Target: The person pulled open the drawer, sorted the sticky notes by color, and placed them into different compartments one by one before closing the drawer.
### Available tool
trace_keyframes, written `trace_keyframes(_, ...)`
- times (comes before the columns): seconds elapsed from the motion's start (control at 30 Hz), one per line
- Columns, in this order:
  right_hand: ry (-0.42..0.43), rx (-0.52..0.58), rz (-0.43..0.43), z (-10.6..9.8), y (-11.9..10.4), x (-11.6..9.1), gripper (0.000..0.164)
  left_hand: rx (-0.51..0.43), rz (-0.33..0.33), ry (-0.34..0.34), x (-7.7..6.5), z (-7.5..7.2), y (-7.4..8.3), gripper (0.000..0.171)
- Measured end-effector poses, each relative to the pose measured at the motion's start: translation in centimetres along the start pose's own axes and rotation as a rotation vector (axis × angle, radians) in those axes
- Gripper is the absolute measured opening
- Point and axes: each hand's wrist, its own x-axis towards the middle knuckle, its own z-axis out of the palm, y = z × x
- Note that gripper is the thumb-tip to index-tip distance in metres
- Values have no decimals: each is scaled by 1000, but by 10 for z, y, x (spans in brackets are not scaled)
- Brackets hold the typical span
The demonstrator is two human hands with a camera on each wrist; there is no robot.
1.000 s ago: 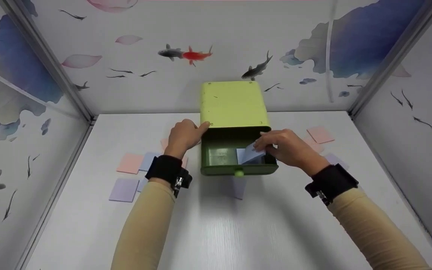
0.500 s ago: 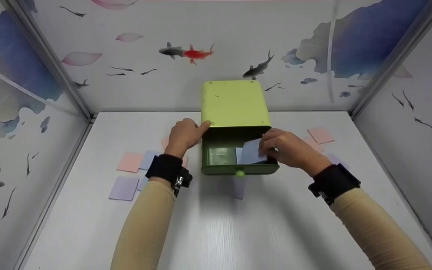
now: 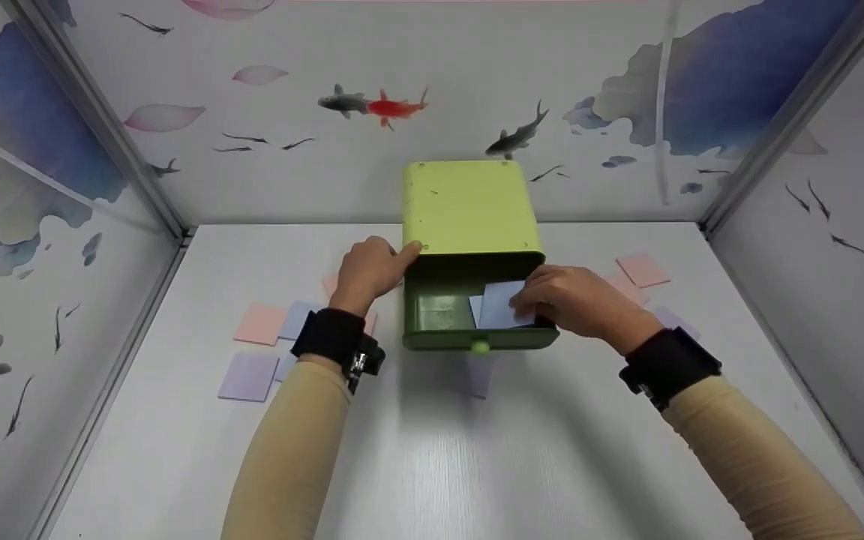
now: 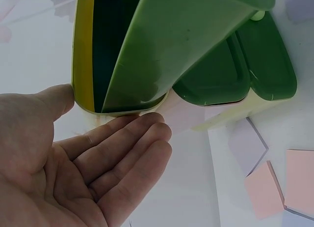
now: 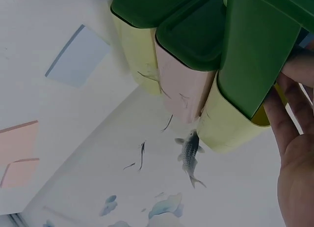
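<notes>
At the center of the head view, we see a person's 2 hands at a small chest [image 3: 469, 206] with a lime-yellow top, its upper green drawer [image 3: 439, 342] pulled out toward us by its front with a light green knob [image 3: 480, 346]. The right hand [image 3: 571, 300], right of center, holds a blue note pad [image 3: 502, 304] by its right side, fingers curled over it; the pad stands tilted inside the drawer's right half, overlapping another blue pad [image 3: 475, 309] at its left edge. The left hand [image 3: 376, 268] rests on the chest's front left corner, and from the left wrist we see it spread wide, thumb on the yellow rim, fingers extended along the side. The right wrist view shows us 3 stacked tiers, yellow, pink and yellow. Left of center on the white table [image 3: 432, 465], we find a pink pad [image 3: 259, 324] and a purple pad [image 3: 247, 377]; a lilac pad [image 3: 479, 379] lies just below the drawer front in the frame. At right, a salmon pad [image 3: 643, 270] lies beyond the right hand. Tan sleeves [image 3: 289, 457] and black wrist straps [image 3: 329, 341] cover the arms, before a wall [image 3: 432, 45] painted with fish.
</notes>
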Motion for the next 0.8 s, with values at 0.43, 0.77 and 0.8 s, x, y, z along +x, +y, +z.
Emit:
trace_keyframes(0.43, -82, -51, 4, -4, -8, 4, 36, 12, 10, 13, -2, -1, 1, 55)
trace_keyframes(0.77, -47, -45, -24, -4, -6, 1, 32, 15, 4, 19, -2, 1, 2, 55)
trace_keyframes(0.8, -30, -41, -24, -4, -5, 1, 30, 14, 5, 20, -2, 1, 2, 55)
